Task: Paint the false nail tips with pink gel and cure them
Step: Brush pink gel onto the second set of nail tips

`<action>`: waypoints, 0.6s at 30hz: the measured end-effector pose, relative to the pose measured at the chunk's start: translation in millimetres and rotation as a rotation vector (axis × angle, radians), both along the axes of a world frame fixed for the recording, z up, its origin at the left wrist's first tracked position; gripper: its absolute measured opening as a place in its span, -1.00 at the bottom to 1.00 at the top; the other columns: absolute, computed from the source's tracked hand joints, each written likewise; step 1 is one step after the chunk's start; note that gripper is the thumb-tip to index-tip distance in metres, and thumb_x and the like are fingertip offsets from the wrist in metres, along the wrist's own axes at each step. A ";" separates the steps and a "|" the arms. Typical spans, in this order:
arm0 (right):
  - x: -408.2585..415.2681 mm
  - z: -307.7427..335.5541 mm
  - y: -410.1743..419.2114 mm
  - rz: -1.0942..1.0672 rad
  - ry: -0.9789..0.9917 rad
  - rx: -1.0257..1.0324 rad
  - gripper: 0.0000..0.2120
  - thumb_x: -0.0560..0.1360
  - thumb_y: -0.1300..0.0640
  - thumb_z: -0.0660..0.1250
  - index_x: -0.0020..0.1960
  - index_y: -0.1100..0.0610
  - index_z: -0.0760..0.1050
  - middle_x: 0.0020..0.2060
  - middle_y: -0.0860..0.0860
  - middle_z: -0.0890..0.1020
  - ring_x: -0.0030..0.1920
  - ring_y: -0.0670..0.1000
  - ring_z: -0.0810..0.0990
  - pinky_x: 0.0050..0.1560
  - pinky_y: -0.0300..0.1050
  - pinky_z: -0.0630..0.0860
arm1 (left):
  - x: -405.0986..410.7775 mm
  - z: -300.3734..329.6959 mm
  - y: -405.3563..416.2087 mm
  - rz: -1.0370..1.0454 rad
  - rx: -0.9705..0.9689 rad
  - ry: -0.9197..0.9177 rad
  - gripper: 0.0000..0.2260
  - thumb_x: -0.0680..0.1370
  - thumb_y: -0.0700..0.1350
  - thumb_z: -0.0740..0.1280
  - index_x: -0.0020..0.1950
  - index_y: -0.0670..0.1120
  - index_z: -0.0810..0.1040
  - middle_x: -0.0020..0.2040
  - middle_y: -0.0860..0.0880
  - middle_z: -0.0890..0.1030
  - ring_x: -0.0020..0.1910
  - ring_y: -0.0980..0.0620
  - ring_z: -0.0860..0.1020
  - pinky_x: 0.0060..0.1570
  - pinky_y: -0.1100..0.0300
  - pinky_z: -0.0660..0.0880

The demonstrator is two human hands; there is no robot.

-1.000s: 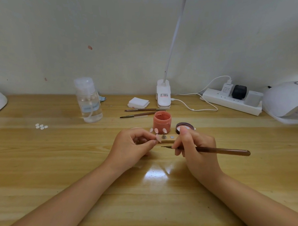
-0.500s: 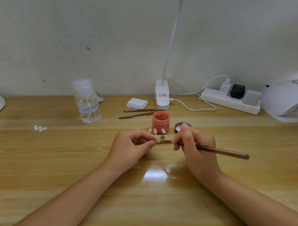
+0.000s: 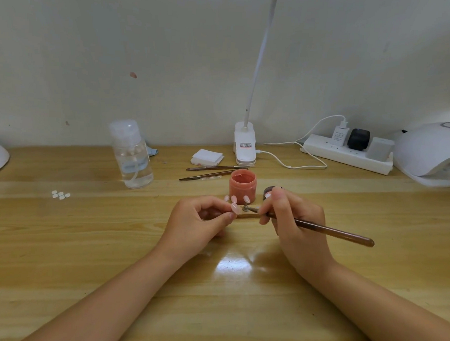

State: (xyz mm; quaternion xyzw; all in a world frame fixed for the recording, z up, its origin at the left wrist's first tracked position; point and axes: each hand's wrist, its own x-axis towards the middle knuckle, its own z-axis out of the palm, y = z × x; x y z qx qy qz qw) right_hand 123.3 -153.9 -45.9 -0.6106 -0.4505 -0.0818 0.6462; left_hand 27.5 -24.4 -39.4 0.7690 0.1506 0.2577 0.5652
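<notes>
Left hand (image 3: 201, 221) curled, pinching nail tip (image 3: 234, 207) between thumb and forefinger. Right hand (image 3: 294, 219) gripping brush (image 3: 329, 230), bristles near tip (contact unclear). Tip glossy pale pink, held just before open pink jar (image 3: 242, 186).

Crowded just behind: open pink gel jar (image 3: 242, 186), loose nail tips (image 3: 233, 199), two spare brushes (image 3: 213, 171). Wide bare wooden tabletop (image 3: 86, 241) toward left, broken only by clear bottle (image 3: 131, 154).
</notes>
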 end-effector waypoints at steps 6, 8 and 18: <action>0.3 0.3 2.0 -0.031 -0.074 -0.065 -0.64 0.52 -0.01 0.11 -0.36 0.07 0.50 -0.49 -0.09 0.52 -0.41 -0.13 0.51 -0.34 -0.26 0.43 | -0.5 0.8 -0.8 -0.011 -0.028 -0.009 -0.74 0.40 -0.29 0.43 -0.31 0.08 0.64 -0.34 0.05 0.66 -0.29 0.17 0.61 -0.35 0.34 0.53; -0.7 -0.6 0.8 -0.006 -0.056 -0.046 -0.62 0.51 -0.01 0.11 -0.40 0.08 0.49 -0.53 -0.06 0.51 -0.47 -0.16 0.46 -0.37 -0.33 0.37 | -0.4 0.3 -0.8 -0.014 -0.046 -0.018 -0.76 0.40 -0.29 0.43 -0.30 0.06 0.64 -0.34 0.03 0.66 -0.29 0.17 0.61 -0.36 0.34 0.52; 0.4 2.7 2.2 0.016 -0.018 -0.051 -0.70 0.51 0.00 0.10 -0.32 0.03 0.47 -0.48 -0.18 0.51 -0.43 -0.20 0.50 -0.35 -0.44 0.33 | 0.6 -2.2 0.9 -0.034 -0.020 -0.032 -0.83 0.39 -0.25 0.44 -0.27 0.03 0.65 -0.31 0.02 0.68 -0.26 0.16 0.64 -0.28 0.39 0.51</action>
